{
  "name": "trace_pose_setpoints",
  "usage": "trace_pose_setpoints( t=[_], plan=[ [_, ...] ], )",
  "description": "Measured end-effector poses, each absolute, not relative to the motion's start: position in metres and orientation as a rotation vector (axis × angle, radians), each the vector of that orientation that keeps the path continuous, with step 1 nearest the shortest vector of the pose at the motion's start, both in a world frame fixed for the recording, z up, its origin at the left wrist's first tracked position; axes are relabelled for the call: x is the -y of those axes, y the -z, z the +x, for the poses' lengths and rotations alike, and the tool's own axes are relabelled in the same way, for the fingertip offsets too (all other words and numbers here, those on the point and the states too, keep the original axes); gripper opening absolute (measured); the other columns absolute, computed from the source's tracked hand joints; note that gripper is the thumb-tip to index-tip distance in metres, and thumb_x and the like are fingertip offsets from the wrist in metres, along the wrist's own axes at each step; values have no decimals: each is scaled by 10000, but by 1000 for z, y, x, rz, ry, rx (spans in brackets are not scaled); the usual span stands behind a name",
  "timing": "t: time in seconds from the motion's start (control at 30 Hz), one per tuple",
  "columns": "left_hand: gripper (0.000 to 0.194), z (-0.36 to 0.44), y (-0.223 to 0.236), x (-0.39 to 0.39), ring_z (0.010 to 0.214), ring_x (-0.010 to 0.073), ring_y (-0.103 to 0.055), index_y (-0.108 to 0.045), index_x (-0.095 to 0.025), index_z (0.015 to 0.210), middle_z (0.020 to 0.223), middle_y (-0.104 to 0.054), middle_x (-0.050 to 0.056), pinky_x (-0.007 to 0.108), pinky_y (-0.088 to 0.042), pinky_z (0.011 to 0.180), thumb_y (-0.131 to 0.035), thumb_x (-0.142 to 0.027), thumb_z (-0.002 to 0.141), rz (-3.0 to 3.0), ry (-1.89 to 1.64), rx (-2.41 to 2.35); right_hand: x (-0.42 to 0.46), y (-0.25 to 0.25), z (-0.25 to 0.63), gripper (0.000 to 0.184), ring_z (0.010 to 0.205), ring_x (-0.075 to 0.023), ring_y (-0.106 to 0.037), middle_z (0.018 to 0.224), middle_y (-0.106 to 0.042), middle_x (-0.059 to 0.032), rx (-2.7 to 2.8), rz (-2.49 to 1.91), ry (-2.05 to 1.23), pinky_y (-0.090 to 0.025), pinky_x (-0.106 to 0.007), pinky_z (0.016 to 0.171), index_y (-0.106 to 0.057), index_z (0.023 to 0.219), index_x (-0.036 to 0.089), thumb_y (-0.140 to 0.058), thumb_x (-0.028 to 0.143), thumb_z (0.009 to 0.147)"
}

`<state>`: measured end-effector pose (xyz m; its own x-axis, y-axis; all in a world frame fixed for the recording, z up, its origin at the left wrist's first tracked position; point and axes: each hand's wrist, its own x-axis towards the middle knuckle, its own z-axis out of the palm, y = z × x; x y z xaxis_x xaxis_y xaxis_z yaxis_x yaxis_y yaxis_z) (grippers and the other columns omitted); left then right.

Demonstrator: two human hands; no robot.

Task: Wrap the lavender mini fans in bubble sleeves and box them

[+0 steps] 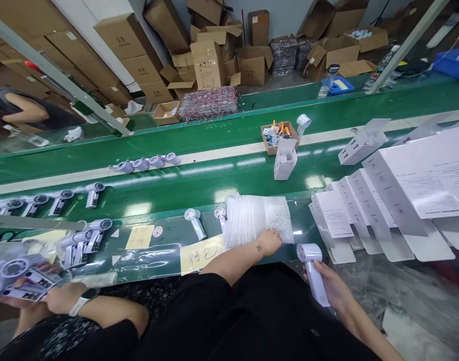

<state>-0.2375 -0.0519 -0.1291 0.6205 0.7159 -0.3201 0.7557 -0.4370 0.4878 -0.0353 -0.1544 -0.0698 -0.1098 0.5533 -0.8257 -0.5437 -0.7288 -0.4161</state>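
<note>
My left hand [270, 241] reaches forward and rests on the near edge of a stack of bubble-wrap bags [257, 218]; its fingers are tucked under my wrist and hidden. My right hand [329, 288] is closed round the handle of a small pale lilac handheld fan [312, 271], held low over my lap, fan head pointing up toward the bench. Two more small fans [195, 220] lie on the bench just left of the bags.
A green conveyor belt [214, 170] carries rows of fans [149, 163], an open white carton [285, 159] and a small parts box [278, 136]. Flat white cartons [387, 210] are stacked at right. A co-worker's hands [60, 298] hold fans at lower left. Cardboard boxes [210, 60] stand behind.
</note>
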Motion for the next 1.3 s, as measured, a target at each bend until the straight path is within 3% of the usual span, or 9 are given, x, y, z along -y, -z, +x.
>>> trace_pose_setpoints(
  t=[0.13,0.27,0.43,0.63,0.77,0.97,1.03,1.17,1.3],
  plan=[
    [87,-228,124,43,824,185,-563,-628,-135,796,824,-615,70,280,-434,702,-545,-157,785,1955,-131,-1336,132,65,-43,337,687,-172,-653,802,-666,-6,127,-1284,-2034,-563,-286,624,-570,956,216,-748,249,673],
    [44,-227,110,44,563,91,-515,-595,-131,779,640,-569,-18,194,-396,533,-582,-159,747,1660,-308,-1400,102,62,-51,319,642,-155,-629,735,-636,-2,254,-1191,-2083,-546,-267,567,-570,926,206,-747,260,666],
    [91,-229,91,49,485,82,-444,-531,-142,737,572,-486,-32,207,-372,490,-560,-223,766,1122,-711,-1556,94,62,-52,339,599,-143,-598,739,-618,-9,506,-1235,-2168,-539,-282,531,-574,971,182,-734,266,683],
    [133,-239,72,67,697,157,-475,-567,-160,779,688,-522,40,288,-417,650,-443,-175,822,2073,-1128,-1234,93,53,-62,326,511,-119,-557,668,-577,26,436,-1313,-2137,-536,-290,490,-544,909,197,-745,287,669],
    [226,-262,67,82,665,171,-434,-565,-151,814,659,-472,43,302,-408,609,-350,-79,817,2528,-1017,-1178,88,43,-65,420,541,-121,-559,739,-595,27,419,-1300,-2133,-557,-324,514,-522,1013,225,-752,242,662],
    [231,-265,63,97,713,189,-486,-586,-146,895,708,-511,70,320,-435,653,-360,-131,847,2610,-728,-1063,85,30,-69,439,525,-135,-581,723,-611,37,373,-1380,-2083,-547,-315,486,-475,994,261,-750,216,655],
    [230,-260,64,92,760,194,-514,-590,-160,922,746,-538,81,320,-445,710,-369,-162,857,2543,-599,-1051,84,27,-73,412,529,-141,-597,701,-611,46,271,-1411,-2041,-533,-287,478,-447,919,259,-750,205,646],
    [169,-245,60,78,830,199,-546,-574,-155,888,833,-578,94,309,-451,761,-434,-142,796,2148,-572,-1465,83,28,-76,383,533,-150,-613,684,-614,49,320,-1524,-1891,-511,-271,470,-413,876,260,-731,278,664],
    [167,-232,43,78,802,178,-574,-579,-170,872,843,-614,57,284,-456,758,-508,-149,722,1977,-544,-1270,89,40,-66,241,408,-131,-527,515,-541,74,643,-1692,-1741,-420,-234,389,-438,825,249,-626,361,725]
  ],
)
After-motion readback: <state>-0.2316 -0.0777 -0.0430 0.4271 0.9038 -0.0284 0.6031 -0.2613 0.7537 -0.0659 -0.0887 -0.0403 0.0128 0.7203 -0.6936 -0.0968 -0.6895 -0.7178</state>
